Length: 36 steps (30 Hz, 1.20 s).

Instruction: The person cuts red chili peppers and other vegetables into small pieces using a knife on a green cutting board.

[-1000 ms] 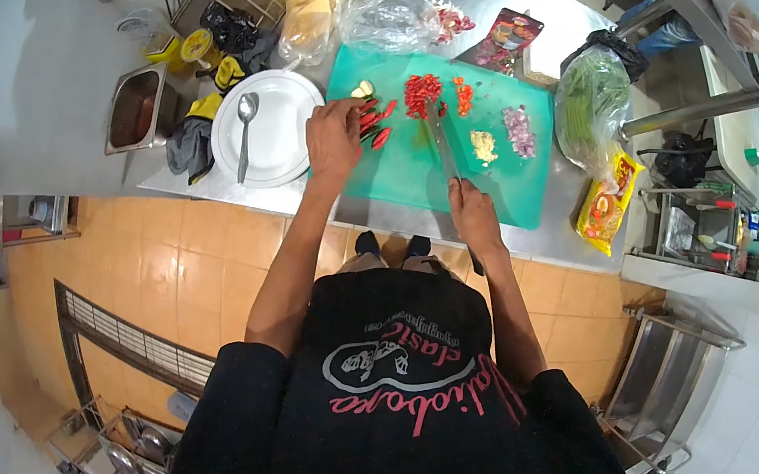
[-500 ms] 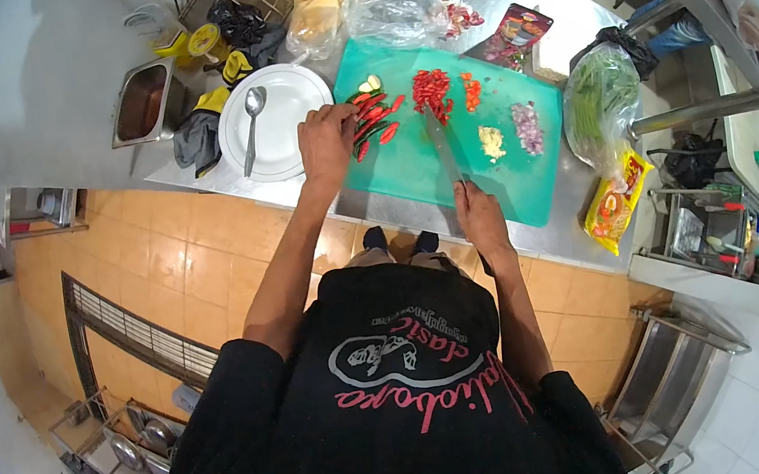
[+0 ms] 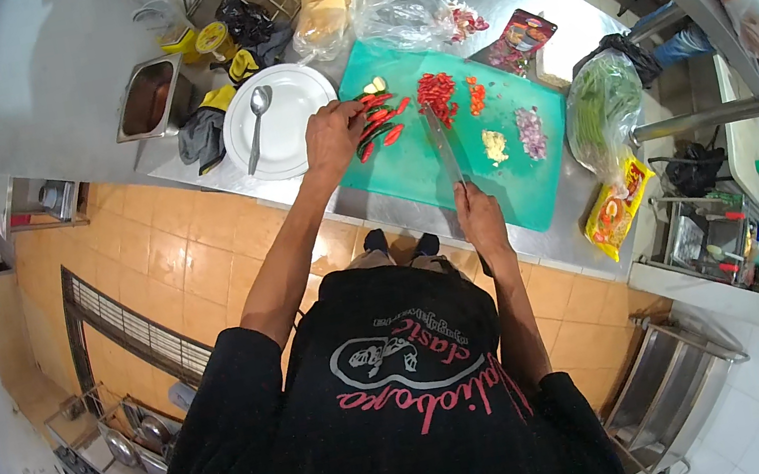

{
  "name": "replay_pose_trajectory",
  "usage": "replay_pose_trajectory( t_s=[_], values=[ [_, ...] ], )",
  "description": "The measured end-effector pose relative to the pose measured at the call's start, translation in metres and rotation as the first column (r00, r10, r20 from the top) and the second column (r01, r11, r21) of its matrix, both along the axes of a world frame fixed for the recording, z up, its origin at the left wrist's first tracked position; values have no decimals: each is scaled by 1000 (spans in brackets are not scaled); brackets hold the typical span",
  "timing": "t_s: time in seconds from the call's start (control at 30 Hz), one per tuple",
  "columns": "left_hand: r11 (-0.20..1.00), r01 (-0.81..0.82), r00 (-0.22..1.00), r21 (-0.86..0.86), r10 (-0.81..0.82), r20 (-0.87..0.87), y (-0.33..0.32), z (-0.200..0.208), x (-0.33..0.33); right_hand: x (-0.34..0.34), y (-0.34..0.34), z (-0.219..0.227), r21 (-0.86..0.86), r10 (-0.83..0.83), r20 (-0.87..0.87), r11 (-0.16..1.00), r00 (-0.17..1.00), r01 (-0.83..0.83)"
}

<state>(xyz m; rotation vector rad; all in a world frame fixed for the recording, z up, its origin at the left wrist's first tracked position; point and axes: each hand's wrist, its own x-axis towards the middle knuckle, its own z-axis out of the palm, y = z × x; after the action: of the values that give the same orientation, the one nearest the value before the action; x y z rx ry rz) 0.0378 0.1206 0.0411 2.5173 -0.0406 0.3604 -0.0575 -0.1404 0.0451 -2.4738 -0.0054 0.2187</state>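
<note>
My left hand is at the left end of the green cutting board, its bent fingers closed on a red chili at the edge of a pile of whole red chilies. My right hand grips the handle of a kitchen knife. The blade points away from me and its tip meets a heap of chopped red chili. Peeled garlic cloves lie beyond the whole chilies. Separate little heaps on the board are orange-red pieces, minced garlic and chopped shallot.
A white plate with a spoon stands left of the board, near a steel pan. Plastic bags lie behind. To the right are bagged green vegetables and a yellow packet. A metal post juts in.
The view has shifted slightly, so the counter sits a little further right. My left hand remains by the whole chilies, and the knife tip stays at the chopped heap.
</note>
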Motion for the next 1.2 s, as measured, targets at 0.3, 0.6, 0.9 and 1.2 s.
replay_pose_trajectory(
  t_s=[0.3, 0.6, 0.9, 1.2],
  values=[
    [907, -99, 995, -410, 101, -18, -1, 9, 2, -2, -2, 5, -9, 16, -14, 1000, 1000, -16],
    [710, -42, 996, -703, -26, -87, -26, -10, -20, 7, 9, -1, -160, 79, 1, 984, 997, -78],
    [776, -45, 990, -629, -51, -133, -56, 1, -48, 28, 1, 2, -159, 6, 0, 987, 1000, -5],
    [910, 301, 953, -286, -292, 75, -68, -3, -62, -1, -13, 9, -106, -78, 18, 991, 997, 79]
  ],
)
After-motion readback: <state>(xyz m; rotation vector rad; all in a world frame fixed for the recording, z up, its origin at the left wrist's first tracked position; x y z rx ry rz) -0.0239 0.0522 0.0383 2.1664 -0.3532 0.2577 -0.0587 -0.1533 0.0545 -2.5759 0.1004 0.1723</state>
